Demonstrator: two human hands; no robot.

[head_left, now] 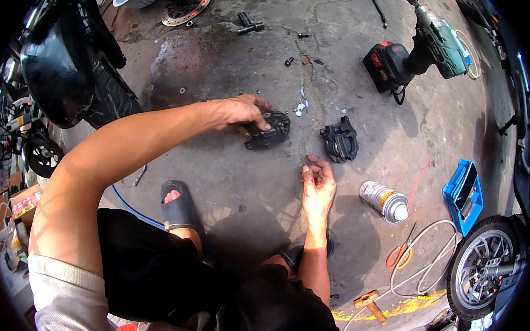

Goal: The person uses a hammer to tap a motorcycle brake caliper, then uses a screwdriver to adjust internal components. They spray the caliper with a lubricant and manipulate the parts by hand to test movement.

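Observation:
My left hand is wrapped round a black brake caliper just above the concrete, thumb on its upper side. A second black brake caliper lies on the ground to the right, apart from both hands. Below it hovers my right hand, palm turned up, its blackened fingers curled in toward the thumb. Anything between those fingertips is too small to make out. Small white scraps lie between the two calipers.
A spray can with a red straw lies right of my right hand. Beyond it are orange-handled scissors, a hammer, a blue tray and a wheel. A cordless impact wrench and a brake disc lie farther off.

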